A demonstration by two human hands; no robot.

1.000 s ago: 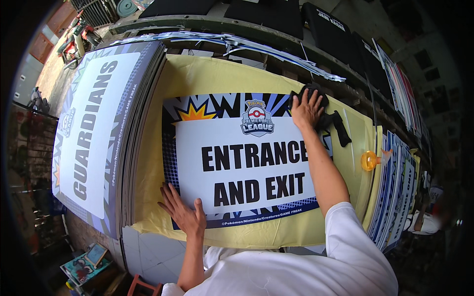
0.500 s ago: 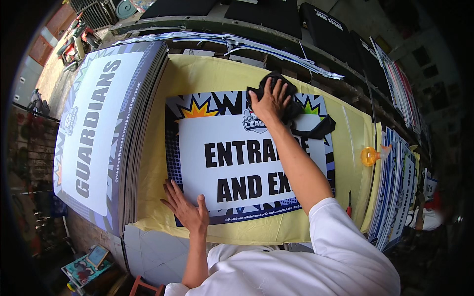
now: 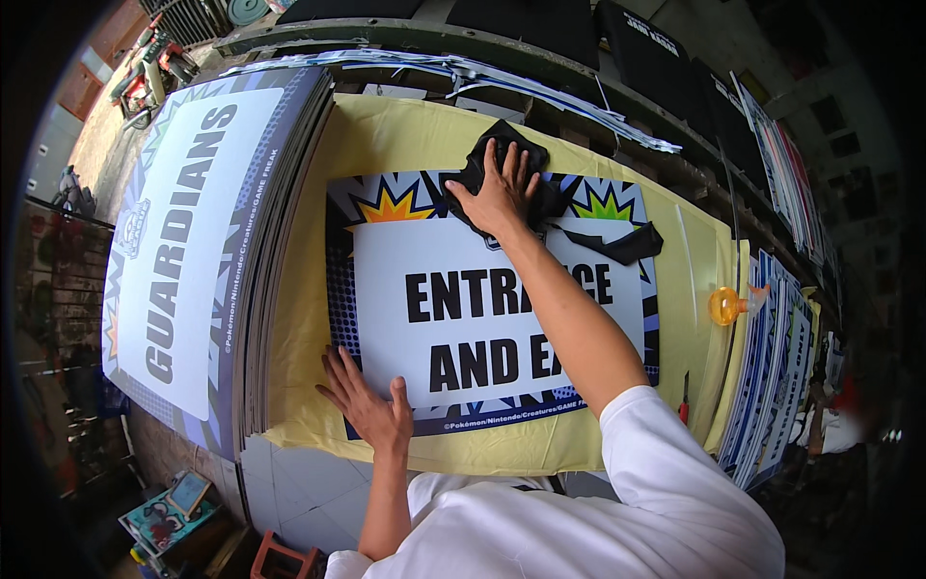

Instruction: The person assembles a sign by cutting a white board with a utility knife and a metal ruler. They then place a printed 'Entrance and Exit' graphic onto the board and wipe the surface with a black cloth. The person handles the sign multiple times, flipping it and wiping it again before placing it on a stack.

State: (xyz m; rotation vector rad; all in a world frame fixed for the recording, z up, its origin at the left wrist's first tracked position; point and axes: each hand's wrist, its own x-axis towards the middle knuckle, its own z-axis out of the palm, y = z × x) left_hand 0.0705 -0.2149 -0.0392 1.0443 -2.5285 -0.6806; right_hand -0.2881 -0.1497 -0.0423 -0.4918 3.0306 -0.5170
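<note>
In the head view, a crumpled black cloth (image 3: pixel 473 172) is pressed beneath the spread right hand (image 3: pixel 497 200) across the top edge of a rectangular white-panelled sign with a purple-and-black border (image 3: pixel 487 328). The sign is laid on a wrinkled yellow sheet (image 3: pixel 376 135). Its lower-left corner is covered by the flat, splayed left hand (image 3: pixel 374 407), well apart from the right.

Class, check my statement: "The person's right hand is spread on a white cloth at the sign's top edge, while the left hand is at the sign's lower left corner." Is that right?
Not quite: the cloth is black, not white, as the head view shows. The right hand is spread on it at the top edge of the sign, and the left hand is at its lower left corner.
</note>
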